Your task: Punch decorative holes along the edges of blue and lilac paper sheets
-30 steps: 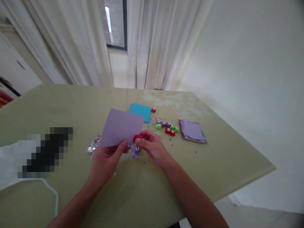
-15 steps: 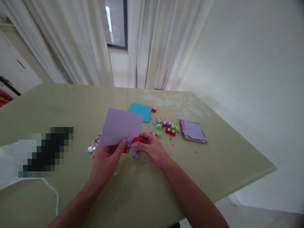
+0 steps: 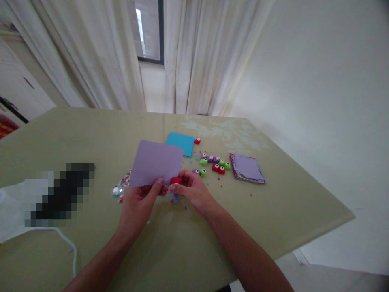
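Note:
A purple paper sheet (image 3: 157, 163) is pinched at its lower edge by my left hand (image 3: 141, 200), thumb on top and fingers beneath. My right hand (image 3: 193, 190) holds a small red punch (image 3: 175, 181) between thumb and fingers at the sheet's lower right corner. Whether the paper is inside the punch is too small to tell. Bits of confetti (image 3: 174, 198) lie under the hands. Beyond the sheet is a stack of blue paper (image 3: 181, 144), with another red punch (image 3: 197, 141) at its right corner.
Several green, purple and red punches (image 3: 216, 159) with eyes sit right of centre. Farther right lies a stack of edged papers (image 3: 248, 168). Left are a confetti pile (image 3: 120, 190), a pixelated dark object (image 3: 62, 196), a white bag (image 3: 12, 209) and a white cord (image 3: 73, 253).
The sheet and my left hand have shifted very slightly right and down. More of the red punch's top shows in my right hand, which has hardly moved.

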A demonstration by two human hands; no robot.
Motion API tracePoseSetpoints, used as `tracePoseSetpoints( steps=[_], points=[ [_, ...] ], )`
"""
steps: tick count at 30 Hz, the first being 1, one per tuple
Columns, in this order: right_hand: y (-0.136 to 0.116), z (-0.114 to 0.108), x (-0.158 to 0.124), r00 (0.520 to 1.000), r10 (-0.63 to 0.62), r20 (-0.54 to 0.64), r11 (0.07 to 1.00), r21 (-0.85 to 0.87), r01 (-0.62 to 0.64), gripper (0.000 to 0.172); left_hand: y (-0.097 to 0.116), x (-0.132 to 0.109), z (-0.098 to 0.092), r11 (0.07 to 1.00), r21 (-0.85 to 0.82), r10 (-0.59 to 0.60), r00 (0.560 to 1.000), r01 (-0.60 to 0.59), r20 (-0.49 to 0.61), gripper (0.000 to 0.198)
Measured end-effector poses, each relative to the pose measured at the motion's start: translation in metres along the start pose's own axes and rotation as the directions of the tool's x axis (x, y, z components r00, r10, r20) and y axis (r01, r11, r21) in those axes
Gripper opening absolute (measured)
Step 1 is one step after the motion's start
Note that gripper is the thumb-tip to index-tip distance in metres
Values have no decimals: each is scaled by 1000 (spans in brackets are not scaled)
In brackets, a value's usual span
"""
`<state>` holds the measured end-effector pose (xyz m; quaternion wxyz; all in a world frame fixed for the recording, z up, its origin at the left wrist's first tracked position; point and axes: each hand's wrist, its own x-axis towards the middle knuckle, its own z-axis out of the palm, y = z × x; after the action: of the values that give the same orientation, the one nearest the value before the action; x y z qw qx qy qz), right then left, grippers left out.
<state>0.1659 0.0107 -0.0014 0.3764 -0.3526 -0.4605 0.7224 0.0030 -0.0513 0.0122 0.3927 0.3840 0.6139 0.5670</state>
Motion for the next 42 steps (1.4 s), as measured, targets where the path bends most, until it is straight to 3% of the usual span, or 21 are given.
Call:
tracePoseSetpoints(
  steps=[12, 17, 20, 22, 24, 26, 29, 33, 36, 39, 42],
  points=[
    [5, 4, 1, 995, -20, -94, 1000, -10, 19, 44, -1, -1, 2, 999, 41, 21, 1000, -20, -16, 36],
    [3, 1, 2, 998, -12, -54, 999, 51, 15, 48, -3, 0, 0, 1000, -6, -4, 999, 4, -41, 37],
    [-2, -6, 3, 984, -117, -137, 991, 46, 124, 43, -4, 1, -1, 1000, -21, -14, 996, 12, -86, 37],
    [-6, -12, 4, 959, -222, -174, 974, -91, 208, 33, -3, 1, -1, 1000, -22, -19, 995, 17, -98, 36],
    [-9, -18, 5, 929, -336, -157, 904, -329, 272, 26, -1, 1, -1, 999, -34, -21, 994, 18, -108, 36],
    [-10, -22, 4, 902, -422, -92, 773, -556, 305, 30, -1, 1, -1, 999, -47, -22, 994, 17, -112, 35],
    [-9, -26, 4, 897, -442, 14, 589, -749, 302, 35, -1, 1, -1, 998, -54, -22, 994, 16, -107, 35],
    [-4, -28, 7, 908, -357, 221, 372, -857, 355, 27, -3, 2, -1, 998, -63, -14, 994, 7, -108, 38],
    [0, -28, 8, 898, -295, 326, 240, -885, 400, 32, -4, 2, 0, 999, -45, 5, 995, -10, -103, 40],
    [1, -27, 7, 909, -273, 316, 162, -916, 367, 35, -5, 3, 0, 1000, -22, 1, 995, -3, -96, 42],
    [-2, -30, 6, 908, -327, 263, 150, -934, 324, 37, -5, 4, -1, 1000, -19, -17, 996, 15, -89, 41]
  ],
)
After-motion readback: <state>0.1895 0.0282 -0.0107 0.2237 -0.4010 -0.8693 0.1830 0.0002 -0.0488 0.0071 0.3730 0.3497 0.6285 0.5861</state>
